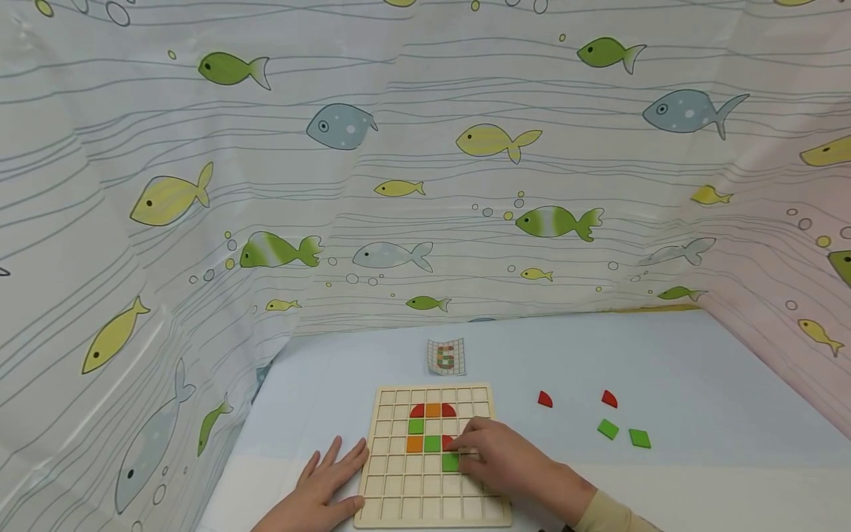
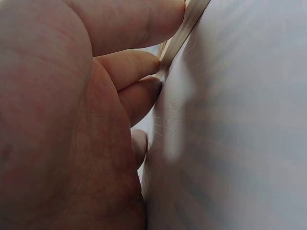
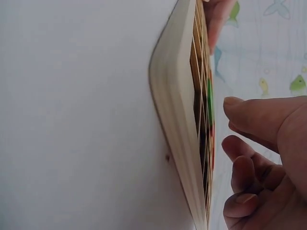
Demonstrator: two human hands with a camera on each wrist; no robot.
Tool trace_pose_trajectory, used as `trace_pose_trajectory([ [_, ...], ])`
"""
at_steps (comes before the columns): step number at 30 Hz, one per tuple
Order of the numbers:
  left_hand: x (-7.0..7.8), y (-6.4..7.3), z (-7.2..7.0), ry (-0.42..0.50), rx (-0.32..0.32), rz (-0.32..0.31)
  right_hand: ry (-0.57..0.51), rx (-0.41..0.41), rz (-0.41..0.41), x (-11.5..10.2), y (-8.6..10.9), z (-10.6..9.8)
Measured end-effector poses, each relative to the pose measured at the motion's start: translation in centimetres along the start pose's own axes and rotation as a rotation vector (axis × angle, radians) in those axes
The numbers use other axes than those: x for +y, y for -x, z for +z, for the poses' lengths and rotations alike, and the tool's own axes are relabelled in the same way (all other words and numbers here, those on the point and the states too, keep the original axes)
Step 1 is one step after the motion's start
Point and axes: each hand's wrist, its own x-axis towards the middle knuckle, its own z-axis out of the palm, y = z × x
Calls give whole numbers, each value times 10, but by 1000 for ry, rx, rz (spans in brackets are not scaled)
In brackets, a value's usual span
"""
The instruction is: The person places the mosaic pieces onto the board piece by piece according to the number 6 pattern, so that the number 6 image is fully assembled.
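Note:
A wooden grid board (image 1: 392, 506) lies on the table with red, orange and green pieces in several of its cells. My left hand (image 1: 323, 488) rests at its left edge, fingers spread; the left wrist view shows fingertips (image 2: 148, 64) against the wooden side. Over the board's right half, my right hand (image 1: 501, 454) has its index fingertip at a red quarter-circle piece (image 1: 447, 442). Its thumb is beside a green square (image 1: 450, 463) just below. In the right wrist view, nothing shows between the thumb (image 3: 254, 115) and the loosely bent fingers.
Behind the board lies a small paper pattern card (image 1: 446, 357). To the right are two loose red quarter-circles (image 1: 545, 400) and two green squares (image 1: 608, 428). A fish-print curtain (image 1: 425, 170) surrounds the table at the back and sides.

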Motion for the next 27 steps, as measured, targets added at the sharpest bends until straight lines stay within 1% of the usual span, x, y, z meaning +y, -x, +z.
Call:
trace_pose_trajectory([
  [3,-1,0,0,5,-7,-4,-19,-8,57,4,2,-5],
  [6,-1,1,0,9,-10,-6,-35,-1,94,9,4,-10],
  [9,0,1,0,15,-12,-9,-35,26,119,16,6,-14],
  [13,2,0,-1,23,-17,-13,9,64,158,27,10,-22],
  [19,3,1,-2,24,-23,-16,60,128,253,44,17,-33],
  [22,4,0,-2,24,-24,-20,72,162,292,51,19,-37],
  [27,4,1,-2,23,-21,-18,69,209,326,62,22,-41],
])
